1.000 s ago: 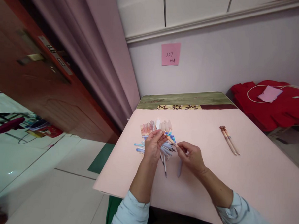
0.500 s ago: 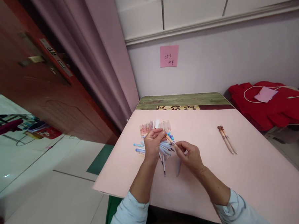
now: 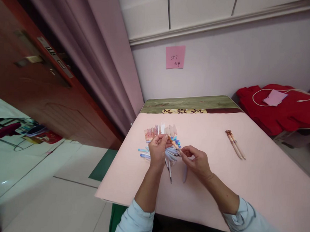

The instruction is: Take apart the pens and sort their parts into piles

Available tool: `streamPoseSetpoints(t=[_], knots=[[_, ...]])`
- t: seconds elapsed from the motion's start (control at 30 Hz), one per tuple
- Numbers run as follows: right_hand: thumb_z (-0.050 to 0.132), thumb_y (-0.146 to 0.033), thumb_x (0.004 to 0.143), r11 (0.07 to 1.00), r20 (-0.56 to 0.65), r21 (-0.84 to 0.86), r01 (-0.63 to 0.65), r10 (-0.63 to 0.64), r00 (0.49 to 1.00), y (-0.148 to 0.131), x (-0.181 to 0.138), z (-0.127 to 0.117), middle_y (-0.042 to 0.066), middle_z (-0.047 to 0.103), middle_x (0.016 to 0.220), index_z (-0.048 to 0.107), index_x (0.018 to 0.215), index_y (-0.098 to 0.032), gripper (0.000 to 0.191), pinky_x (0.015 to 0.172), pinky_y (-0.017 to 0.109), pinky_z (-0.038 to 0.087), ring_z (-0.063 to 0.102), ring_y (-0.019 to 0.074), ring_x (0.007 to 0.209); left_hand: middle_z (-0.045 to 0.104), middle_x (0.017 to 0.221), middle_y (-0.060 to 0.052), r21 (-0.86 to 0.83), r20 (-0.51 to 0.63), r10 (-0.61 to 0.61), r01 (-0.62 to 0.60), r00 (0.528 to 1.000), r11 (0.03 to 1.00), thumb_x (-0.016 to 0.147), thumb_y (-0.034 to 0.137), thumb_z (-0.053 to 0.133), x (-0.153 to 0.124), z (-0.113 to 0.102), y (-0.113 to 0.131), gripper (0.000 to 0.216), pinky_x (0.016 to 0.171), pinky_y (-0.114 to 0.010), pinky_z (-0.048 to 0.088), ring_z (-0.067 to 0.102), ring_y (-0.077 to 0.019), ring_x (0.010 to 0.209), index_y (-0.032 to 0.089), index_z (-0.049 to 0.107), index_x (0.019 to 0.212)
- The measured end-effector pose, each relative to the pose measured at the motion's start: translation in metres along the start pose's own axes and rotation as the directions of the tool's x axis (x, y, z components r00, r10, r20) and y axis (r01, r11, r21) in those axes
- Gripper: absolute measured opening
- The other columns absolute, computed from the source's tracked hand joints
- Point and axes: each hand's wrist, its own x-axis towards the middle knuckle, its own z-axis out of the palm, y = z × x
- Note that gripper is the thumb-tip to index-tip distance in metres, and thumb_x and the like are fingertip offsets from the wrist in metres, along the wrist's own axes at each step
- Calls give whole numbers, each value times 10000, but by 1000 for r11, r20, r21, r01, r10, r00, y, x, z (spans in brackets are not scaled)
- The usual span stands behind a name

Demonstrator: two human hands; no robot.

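My left hand [image 3: 158, 151] and my right hand [image 3: 196, 159] meet over a heap of pens and pen parts [image 3: 161, 143] on a pink table cover [image 3: 250, 180]. Both pinch a slim orange pen [image 3: 173, 143] that runs slantwise between them, the left at its upper end, the right at its lower end. Blue and white pen barrels fan out under my hands. A loose pale barrel [image 3: 184, 174] and a thin refill [image 3: 169, 170] lie just below my hands. Pinkish caps lie in a row at the heap's far side.
Two tan pens [image 3: 234, 144] lie side by side on the cover to the right. Beyond it shows a green table edge [image 3: 187, 103]. A red cloth with a white cable [image 3: 280, 105] sits at the right. A pink note [image 3: 175, 56] hangs on the wall. A door and curtain stand left.
Both hands have stayed over the heap, still pinching the orange pen; they shifted only slightly. The view moved a little.
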Motion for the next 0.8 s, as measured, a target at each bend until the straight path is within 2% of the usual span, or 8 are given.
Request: streamPoseSetpoints(t=[0.23,0.53,0.67,0.8], knots=[[621,-354,855,999,-22,-43,29,-30,999,0,4,-2,23,700,799,703,841,-219,158,614,229,498,622,124,642,681,712,-38,-30,9,14,-14,1000,999,635,363,796,-4,2,1,319,612,-271,567,642,-129,636,119,661,789],[612,-320,855,992,-64,-110,69,-77,995,-4,1,-2,25,676,758,667,804,-210,134,617,240,486,604,131,640,684,684,-44,-45,10,-60,60,998,997,623,364,805,-2,-3,0,333,609,-289,563,648,-139,611,114,634,760],[611,-298,852,987,-46,-129,94,-101,994,-4,1,-1,22,675,765,662,800,-211,113,622,238,481,602,128,640,689,691,-55,-41,11,-109,109,994,993,620,384,807,0,-7,-2,356,616,-279,555,662,-146,623,109,625,755],[607,-305,852,990,-23,-117,77,-81,996,-1,1,-1,19,666,747,658,784,-210,128,581,224,465,583,119,612,689,695,-57,-33,57,-120,122,991,992,632,371,804,1,-8,-3,343,634,-276,554,666,-146,634,107,622,752]])
